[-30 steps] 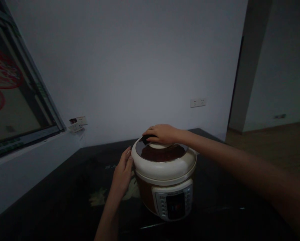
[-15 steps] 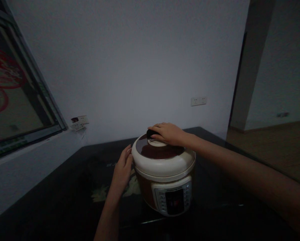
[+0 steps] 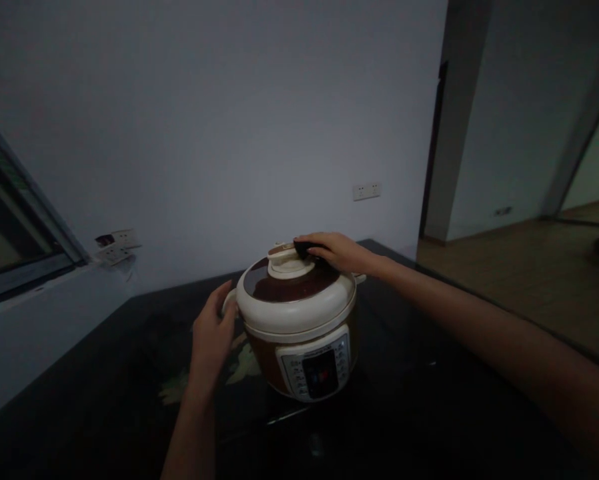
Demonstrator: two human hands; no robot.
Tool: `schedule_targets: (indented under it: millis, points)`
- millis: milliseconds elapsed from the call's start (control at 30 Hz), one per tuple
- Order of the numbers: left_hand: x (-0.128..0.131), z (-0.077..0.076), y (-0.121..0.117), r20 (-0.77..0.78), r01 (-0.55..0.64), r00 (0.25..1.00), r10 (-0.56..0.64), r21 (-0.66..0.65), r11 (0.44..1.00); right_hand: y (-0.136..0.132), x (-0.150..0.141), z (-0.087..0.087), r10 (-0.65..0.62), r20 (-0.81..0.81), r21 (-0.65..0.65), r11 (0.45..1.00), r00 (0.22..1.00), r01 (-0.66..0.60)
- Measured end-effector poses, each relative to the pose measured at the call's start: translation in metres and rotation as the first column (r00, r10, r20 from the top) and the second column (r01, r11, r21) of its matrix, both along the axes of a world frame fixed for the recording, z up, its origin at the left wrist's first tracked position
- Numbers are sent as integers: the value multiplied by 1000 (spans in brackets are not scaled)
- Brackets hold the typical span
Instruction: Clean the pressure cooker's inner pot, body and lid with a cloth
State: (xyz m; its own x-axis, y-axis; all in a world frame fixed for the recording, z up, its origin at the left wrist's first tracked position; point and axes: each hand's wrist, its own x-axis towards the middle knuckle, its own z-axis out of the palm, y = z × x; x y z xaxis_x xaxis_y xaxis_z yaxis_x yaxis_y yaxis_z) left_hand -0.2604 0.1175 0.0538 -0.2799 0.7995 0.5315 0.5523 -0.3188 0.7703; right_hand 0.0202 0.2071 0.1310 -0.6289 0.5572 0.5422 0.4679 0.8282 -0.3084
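Observation:
A cream and dark red electric pressure cooker stands on a black table, its control panel facing me. My left hand rests against the cooker's left side handle, fingers curled around it. My right hand reaches over the lid from the right and pinches a small black knob at the lid's far edge, just behind the cream centre cap.
A white wall stands behind the table with sockets on it and more sockets near the window at left. A doorway to a wooden floor opens at right. The room is dim.
The view has swung right, so the cooker sits further left in frame. My right hand has moved with the black knob from the lid's left rim round to its far edge.

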Motion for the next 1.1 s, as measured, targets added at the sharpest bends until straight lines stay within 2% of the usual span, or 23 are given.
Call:
schedule_targets:
  millis: [100, 167, 233, 300, 367, 433, 500, 567, 600, 700, 833, 933, 1100]
  points:
    - [8, 13, -19, -72, -101, 991, 112, 145, 984, -20, 23, -2, -45, -226, -94, 995, 973, 25]
    - [22, 24, -39, -84, -81, 991, 105, 243, 967, -40, 41, -10, -135, -403, -193, 979, 905, 60]
    - [42, 31, -63, -74, 9, 997, 12, 286, 958, -64, 57, -26, -308, -547, -370, 923, 778, 105]
    - [68, 30, -84, -62, 178, 984, -167, 257, 950, -89, 70, -48, -465, -636, -534, 841, 617, 83]
    - [98, 20, -98, -157, 433, 899, -408, 185, 882, -112, 75, -73, -544, -666, -635, 772, 511, -7]
    - [128, 1, -103, -306, 638, 747, -590, 83, 765, -132, 75, -99, -604, -657, -715, 688, 451, -121]
    - [155, -23, -101, -367, 707, 663, -652, 22, 707, -148, 70, -123, -661, -653, -754, 614, 370, -233]
    - [174, -47, -96, -402, 695, 649, -645, -31, 718, -162, 63, -146, -686, -661, -748, 569, 304, -343]
    - [181, -57, -93, -416, 678, 646, -641, -75, 732, -168, 60, -157, -684, -673, -732, 565, 281, -380]
    - [190, -80, -87, -441, 610, 631, -638, -225, 760, -181, 52, -187, -693, -682, -702, 533, 231, -473]
    - [189, -90, -85, -500, 540, 591, -633, -339, 771, -194, 43, -213, -681, -718, -585, 477, 145, -656]
    - [187, -90, -83, -471, 540, 579, -665, -390, 746, -203, 41, -218, -664, -733, -562, 468, 148, -682]
    - [185, -87, -80, -211, 625, 616, -759, -455, 634, -214, 49, -213, -613, -748, -579, 414, 255, -702]
